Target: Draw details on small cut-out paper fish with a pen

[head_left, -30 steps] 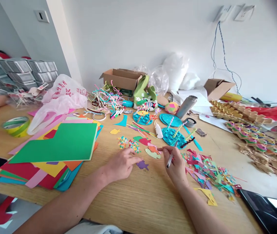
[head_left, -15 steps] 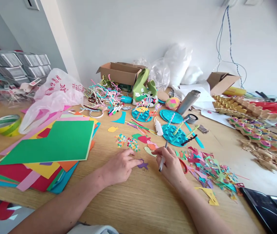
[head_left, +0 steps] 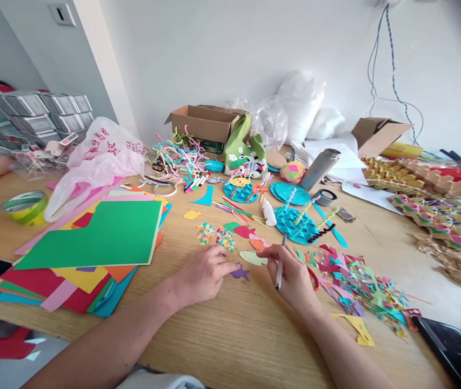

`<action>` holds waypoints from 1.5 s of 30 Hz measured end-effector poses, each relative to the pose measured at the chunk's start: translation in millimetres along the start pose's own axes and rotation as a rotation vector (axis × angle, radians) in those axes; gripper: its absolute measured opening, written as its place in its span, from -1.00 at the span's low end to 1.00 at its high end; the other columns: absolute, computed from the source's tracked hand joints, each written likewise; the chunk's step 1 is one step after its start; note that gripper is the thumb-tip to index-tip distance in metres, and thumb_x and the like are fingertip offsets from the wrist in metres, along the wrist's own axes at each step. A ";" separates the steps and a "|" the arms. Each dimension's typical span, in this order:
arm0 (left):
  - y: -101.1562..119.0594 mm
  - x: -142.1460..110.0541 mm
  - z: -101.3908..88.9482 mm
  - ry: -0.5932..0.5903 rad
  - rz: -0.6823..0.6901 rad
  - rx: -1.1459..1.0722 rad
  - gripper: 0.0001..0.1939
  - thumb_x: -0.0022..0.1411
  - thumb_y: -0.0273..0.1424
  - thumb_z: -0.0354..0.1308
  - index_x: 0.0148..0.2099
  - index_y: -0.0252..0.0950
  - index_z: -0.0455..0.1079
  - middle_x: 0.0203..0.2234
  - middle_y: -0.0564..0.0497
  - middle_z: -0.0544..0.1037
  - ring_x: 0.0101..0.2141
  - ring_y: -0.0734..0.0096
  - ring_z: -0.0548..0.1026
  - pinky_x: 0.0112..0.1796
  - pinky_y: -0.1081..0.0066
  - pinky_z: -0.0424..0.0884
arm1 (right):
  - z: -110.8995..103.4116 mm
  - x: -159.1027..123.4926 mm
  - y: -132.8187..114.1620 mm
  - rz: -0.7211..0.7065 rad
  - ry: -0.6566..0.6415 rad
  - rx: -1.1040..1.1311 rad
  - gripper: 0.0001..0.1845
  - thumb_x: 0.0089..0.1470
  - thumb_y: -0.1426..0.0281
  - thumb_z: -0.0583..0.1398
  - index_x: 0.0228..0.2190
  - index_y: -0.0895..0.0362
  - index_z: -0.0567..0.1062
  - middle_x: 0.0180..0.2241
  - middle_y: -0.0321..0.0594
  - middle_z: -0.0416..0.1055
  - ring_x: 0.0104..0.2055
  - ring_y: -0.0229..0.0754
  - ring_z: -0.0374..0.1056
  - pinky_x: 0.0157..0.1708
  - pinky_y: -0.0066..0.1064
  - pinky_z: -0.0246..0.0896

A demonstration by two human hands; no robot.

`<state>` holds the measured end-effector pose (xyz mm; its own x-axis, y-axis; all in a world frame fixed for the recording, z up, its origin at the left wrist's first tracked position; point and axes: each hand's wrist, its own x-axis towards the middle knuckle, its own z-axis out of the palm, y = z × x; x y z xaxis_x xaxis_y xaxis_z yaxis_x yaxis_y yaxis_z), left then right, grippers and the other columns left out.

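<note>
My left hand (head_left: 203, 274) rests on the table with its fingers loosely apart, the index fingertip touching a purple paper fish (head_left: 240, 272). Between the fingers of my right hand (head_left: 293, 278) is a pen (head_left: 281, 265), tilted across the hand. Its index fingertip reaches the tail end of a pale green paper fish (head_left: 252, 258). Just beyond lie an orange paper fish (head_left: 258, 245), a red one (head_left: 244, 231) and a green one (head_left: 231, 226). A red-orange loop (head_left: 315, 278), like a scissors handle, shows partly from behind my right hand.
Small paper dots (head_left: 225, 238) lie beyond my left hand. Paper scraps (head_left: 355, 278) spread at right, near a black phone-like device (head_left: 445, 340). Coloured paper sheets (head_left: 92, 237) are stacked at left. Behind stand a glue bottle (head_left: 268, 212), blue craft pieces (head_left: 295, 224) and a metal flask (head_left: 321, 167).
My right hand has moved to the pale green fish, which now lies farther from the orange one. The red-orange loop has come into sight. My left hand stays at the purple fish.
</note>
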<state>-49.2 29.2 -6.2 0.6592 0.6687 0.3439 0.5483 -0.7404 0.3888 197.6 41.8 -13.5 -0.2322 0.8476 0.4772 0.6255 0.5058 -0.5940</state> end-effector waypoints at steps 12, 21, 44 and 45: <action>1.0 1.8 -0.5 -0.036 0.017 -0.006 -0.62 0.20 -0.68 0.04 -0.05 -0.31 0.55 -0.25 -0.05 0.61 -0.08 0.24 0.40 0.01 0.30 0.40 | -0.3 -0.4 -6.2 -0.146 -0.147 -0.020 -0.82 0.14 0.53 0.13 -0.27 0.06 0.48 -0.28 -0.14 0.45 -0.21 -0.06 0.44 -0.27 -0.28 0.38; 2.2 2.4 1.2 -0.040 0.070 0.038 -0.68 0.21 -0.65 0.08 -0.10 -0.27 0.55 -0.23 -0.02 0.60 -0.07 0.23 0.40 0.03 0.26 0.37 | 1.4 -1.5 -18.1 -0.314 -0.279 0.043 -0.74 0.16 0.57 0.13 -0.20 0.02 0.51 -0.17 -0.10 0.47 -0.07 -0.05 0.43 -0.14 -0.24 0.39; -91.6 31.1 -53.6 0.056 -0.869 0.362 -0.66 0.33 -0.35 0.18 0.12 -0.34 0.37 0.05 -0.19 0.44 0.06 0.13 0.41 0.08 0.10 0.36 | -3.1 -0.9 -24.6 -0.372 -0.289 -0.020 -0.71 0.08 0.61 0.11 -0.24 0.07 0.53 -0.29 -0.10 0.46 -0.21 -0.05 0.43 -0.24 -0.23 0.39; -97.5 33.5 -55.2 0.062 -0.906 0.369 -0.64 0.36 -0.28 0.15 0.14 -0.31 0.34 0.07 -0.14 0.41 0.01 0.16 0.44 0.00 0.05 0.43 | -3.2 -0.6 -22.2 -0.377 -0.236 -0.013 -0.73 0.10 0.59 0.12 -0.25 0.07 0.52 -0.29 -0.10 0.47 -0.18 -0.04 0.43 -0.21 -0.21 0.38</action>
<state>-109.0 127.5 14.6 -0.1129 0.9890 0.0956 0.9670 0.0872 0.2395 186.2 29.6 1.5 -0.6088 0.6187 0.4966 0.4737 0.7856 -0.3981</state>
